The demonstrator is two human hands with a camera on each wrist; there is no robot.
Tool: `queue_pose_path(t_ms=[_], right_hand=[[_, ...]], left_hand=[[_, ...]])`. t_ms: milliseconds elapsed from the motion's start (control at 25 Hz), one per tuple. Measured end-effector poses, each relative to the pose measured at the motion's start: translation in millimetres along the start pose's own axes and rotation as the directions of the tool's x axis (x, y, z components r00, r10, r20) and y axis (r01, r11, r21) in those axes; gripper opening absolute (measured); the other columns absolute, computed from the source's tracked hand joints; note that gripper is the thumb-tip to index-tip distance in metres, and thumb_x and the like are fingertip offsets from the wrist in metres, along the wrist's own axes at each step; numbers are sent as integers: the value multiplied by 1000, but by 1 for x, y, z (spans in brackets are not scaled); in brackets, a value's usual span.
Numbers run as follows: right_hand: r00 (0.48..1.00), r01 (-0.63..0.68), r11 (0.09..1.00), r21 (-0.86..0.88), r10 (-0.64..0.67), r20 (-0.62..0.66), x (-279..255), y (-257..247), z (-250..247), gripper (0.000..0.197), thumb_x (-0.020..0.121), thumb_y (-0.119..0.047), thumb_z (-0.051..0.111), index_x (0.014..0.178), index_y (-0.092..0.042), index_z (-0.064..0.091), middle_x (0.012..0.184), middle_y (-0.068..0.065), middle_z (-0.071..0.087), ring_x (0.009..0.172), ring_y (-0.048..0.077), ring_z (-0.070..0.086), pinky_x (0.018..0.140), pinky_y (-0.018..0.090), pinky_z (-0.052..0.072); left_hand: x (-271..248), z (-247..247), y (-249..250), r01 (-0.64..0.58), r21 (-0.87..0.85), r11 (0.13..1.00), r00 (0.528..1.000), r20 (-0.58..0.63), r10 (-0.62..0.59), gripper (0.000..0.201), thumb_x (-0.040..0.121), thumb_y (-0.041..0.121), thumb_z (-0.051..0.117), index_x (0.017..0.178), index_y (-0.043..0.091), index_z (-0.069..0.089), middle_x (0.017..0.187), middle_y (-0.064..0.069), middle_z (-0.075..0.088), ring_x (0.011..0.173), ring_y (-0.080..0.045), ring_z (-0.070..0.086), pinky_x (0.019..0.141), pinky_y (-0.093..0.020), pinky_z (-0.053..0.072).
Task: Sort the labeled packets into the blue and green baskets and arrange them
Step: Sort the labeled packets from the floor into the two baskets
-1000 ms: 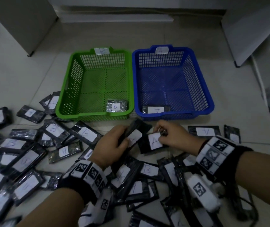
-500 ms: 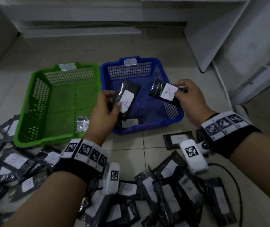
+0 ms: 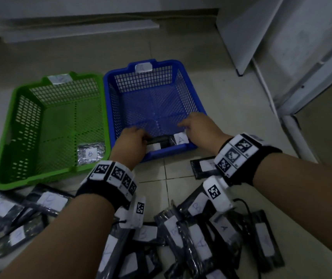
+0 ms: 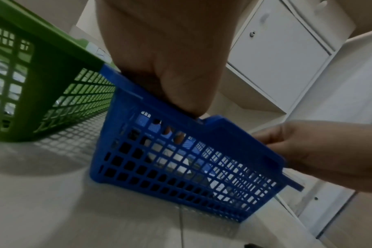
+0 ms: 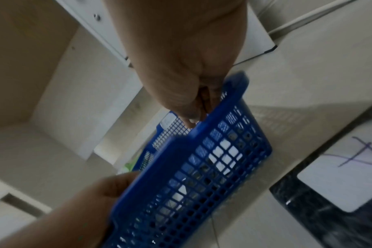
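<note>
The blue basket (image 3: 165,62) stands right of the green basket (image 3: 6,141) on the tiled floor. Both my hands reach over the blue basket's near rim. My left hand (image 3: 144,135) grips a dark packet (image 3: 158,139) low in the near left corner, above a packet with a white label (image 3: 154,147). My right hand (image 3: 183,126) pinches the edge of the packet marked A (image 3: 181,138) beside it. In the wrist views the fingers of the left hand (image 4: 181,104) and of the right hand (image 5: 191,109) dip behind the blue mesh wall (image 4: 181,167). One packet marked B (image 3: 90,153) lies in the green basket.
Several labeled packets are heaped on the floor in front of me (image 3: 191,238) and to the left (image 3: 20,208). One lies just right of the blue basket (image 3: 203,168). A white cabinet (image 3: 261,37) stands at the right, with a cable (image 3: 247,208) under my right wrist.
Both hands have carried their packets from above the floor pile, up over the blue basket, and down into its near end. My head has turned right.
</note>
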State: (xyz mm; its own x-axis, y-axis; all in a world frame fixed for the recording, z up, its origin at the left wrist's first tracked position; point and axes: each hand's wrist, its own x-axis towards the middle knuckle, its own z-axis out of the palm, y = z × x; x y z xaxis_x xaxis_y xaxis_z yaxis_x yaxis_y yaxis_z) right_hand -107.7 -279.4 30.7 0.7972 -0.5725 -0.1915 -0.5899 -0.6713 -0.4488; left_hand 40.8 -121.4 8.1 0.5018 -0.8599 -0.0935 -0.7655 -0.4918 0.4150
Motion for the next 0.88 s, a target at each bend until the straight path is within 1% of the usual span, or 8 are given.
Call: queue_pose_path(t_ms=[120,200,280,360,480,560,720,880], right_hand=[[943,-1,976,217,73,-324,-36,20,-22,29,90,-2,51,108,-13,71,110,8,64,101,21,59,85,17,39],[874,-36,957,289,170,-455,-68,49,-23,27,85,1,53,94,-15,72,98,3,66,92,18,62,85,24,47],[872,-133,946,295,253,-419,-96,84,-12,30,82,1,55,94,-23,68,97,2,64,93,22,61,86,38,51],[911,-245,946,210,299,-285,-117,115,1,38,82,-5,62,111,-30,60,111,8,61,106,33,56,95,44,46],[915,-384,909,165,398,-65,-135,147,12,74,81,-22,71,144,-19,34,139,16,44,127,36,42,108,44,35],[912,-396,906,147,407,-51,-139,155,19,87,79,-28,73,149,-16,23,144,14,41,130,35,39,109,41,31],[906,-398,912,98,407,-113,-135,149,30,85,78,-25,71,149,-14,24,130,15,47,121,37,41,100,34,28],[872,-446,818,364,489,-31,-130,129,26,84,79,-15,69,148,-15,22,131,18,44,120,31,45,95,30,38]], left_hand=[[-8,2,16,-41,21,999,985,-169,44,27,90,11,47,104,14,70,107,-11,60,103,-34,51,86,-44,46],[-21,6,43,-217,-10,976,919,-340,201,22,86,12,50,99,17,68,97,-7,59,91,-30,52,78,-40,44],[-37,23,79,-417,-36,908,859,-343,381,16,86,11,55,97,16,64,93,-5,57,87,-25,50,75,-36,42],[-46,51,106,-497,-105,862,859,-203,470,17,86,14,56,101,16,62,99,-4,58,93,-24,53,78,-39,46],[-46,96,118,-340,-120,933,937,39,346,40,89,25,56,129,18,51,131,-3,52,120,-24,48,99,-38,43],[-42,111,118,-234,-39,972,965,111,237,54,91,29,55,141,17,38,143,-5,43,130,-25,40,107,-36,34],[-39,110,118,-150,-12,989,978,144,150,65,83,33,65,141,20,37,135,-8,44,124,-29,42,102,-40,39],[-49,87,118,-146,-262,954,978,110,180,41,86,22,63,125,23,52,120,0,50,104,-18,55,83,-27,46]])
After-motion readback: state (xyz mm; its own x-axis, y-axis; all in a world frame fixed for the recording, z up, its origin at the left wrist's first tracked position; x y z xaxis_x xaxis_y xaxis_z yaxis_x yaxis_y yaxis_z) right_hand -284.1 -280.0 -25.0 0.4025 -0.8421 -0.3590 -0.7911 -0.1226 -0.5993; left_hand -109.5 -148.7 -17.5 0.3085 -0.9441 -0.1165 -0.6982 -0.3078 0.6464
